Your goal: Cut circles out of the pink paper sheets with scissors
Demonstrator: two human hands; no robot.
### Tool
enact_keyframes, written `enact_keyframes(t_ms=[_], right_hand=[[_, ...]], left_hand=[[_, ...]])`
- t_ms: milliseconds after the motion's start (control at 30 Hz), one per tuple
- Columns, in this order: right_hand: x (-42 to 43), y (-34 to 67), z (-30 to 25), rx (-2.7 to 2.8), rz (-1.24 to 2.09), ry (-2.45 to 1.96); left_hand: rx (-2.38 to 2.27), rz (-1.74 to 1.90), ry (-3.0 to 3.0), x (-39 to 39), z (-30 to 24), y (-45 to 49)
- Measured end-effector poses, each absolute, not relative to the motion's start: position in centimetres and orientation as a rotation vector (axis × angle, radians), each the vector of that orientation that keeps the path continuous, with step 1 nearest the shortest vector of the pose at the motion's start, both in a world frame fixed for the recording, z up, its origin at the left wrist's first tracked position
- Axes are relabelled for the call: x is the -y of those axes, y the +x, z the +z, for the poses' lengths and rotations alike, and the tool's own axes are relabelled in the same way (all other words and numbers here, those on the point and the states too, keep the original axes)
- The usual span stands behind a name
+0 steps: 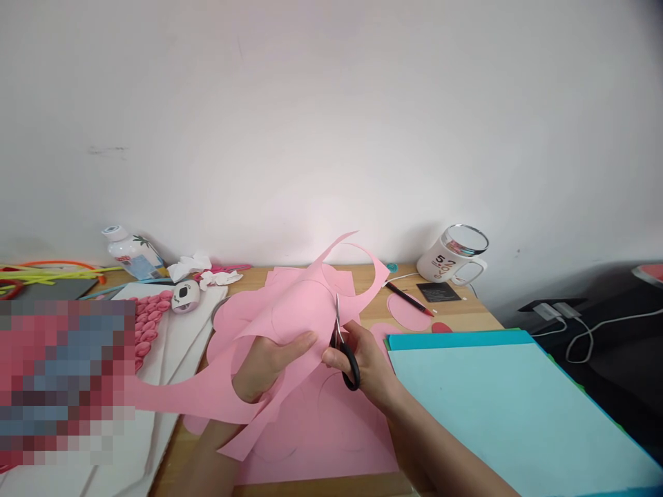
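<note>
Standing near the back right corner of the wooden table (pixel 469 319), a white mug (pixel 449 259) with a shiny rim leans in the wide view; what it holds cannot be seen. A capped white bottle (pixel 130 252) sits at the back left, its contents likewise hidden. Over the middle of the table, the left hand (pixel 266 362) pinches the pink paper (pixel 290 304), thumb on top and the other fingers underneath, holding it above more pink sheets. The right hand (pixel 370 369) is closed through the black handles of the scissors (pixel 344 345). Their blades point up and bite into the paper just beside the left thumb. The paper is thin, already cut into rounded holes and curved strips, with faint circles drawn on it. A stack of blue paper (pixel 497 407) lies to the right.
</note>
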State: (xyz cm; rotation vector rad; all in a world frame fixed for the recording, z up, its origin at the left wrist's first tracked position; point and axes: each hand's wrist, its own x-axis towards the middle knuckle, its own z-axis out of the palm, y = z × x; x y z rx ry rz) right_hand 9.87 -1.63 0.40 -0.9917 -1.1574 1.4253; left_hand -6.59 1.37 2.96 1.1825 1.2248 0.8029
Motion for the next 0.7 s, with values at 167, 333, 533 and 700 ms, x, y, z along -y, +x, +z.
enact_keyframes(t_ms=[167, 333, 533, 700], right_hand=[[1.7, 10.0, 0.4, 1.193, 1.418, -1.031], [1.6, 10.0, 0.6, 1.199, 1.431, -1.033], [1.6, 9.9, 0.4, 1.209, 1.427, -1.037], [1.5, 10.0, 0.1, 1.231, 1.418, -1.052]], left_hand=[[-1.172, 0.711, 1.233, -1.4, 3.4, -7.0], [-1.083, 0.719, 1.214, -1.5, 3.8, -7.3], [-1.084, 0.702, 1.179, -1.6, 3.6, -7.7], [-1.095, 0.731, 1.161, -1.7, 3.8, -8.1]])
